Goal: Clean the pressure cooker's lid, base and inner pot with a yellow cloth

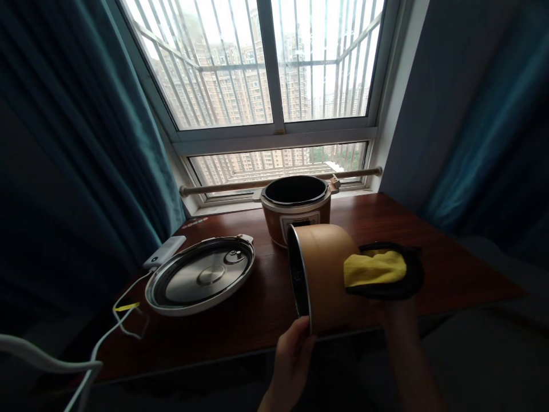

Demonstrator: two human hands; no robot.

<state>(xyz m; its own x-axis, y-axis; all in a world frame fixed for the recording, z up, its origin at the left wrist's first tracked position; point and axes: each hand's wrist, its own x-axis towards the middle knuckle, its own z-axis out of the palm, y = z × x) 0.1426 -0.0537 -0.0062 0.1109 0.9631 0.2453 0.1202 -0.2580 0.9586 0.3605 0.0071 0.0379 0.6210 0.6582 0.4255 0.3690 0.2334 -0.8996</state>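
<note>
A golden-brown inner pot (328, 269) is tipped on its side above the table's front part, its dark opening facing left. My left hand (291, 355) grips the pot's lower rim, fingers closed on it. My right hand (397, 312) is behind and under a black thing (414, 272), and its fingers are hidden. A yellow cloth (375, 269) lies against the pot's outer side within the black thing. Behind the pot stands the cooker body (274, 220), upright, with a dark round opening and a front panel. The cooker's lid (201, 274) rests inner side up at the left.
On the dark red wooden table (364, 214), a white device (167, 252) lies left of the lid. White cables (109, 332) with a yellow tag (127, 307) run toward the lower left. A barred window and curtains (141, 143) stand beyond.
</note>
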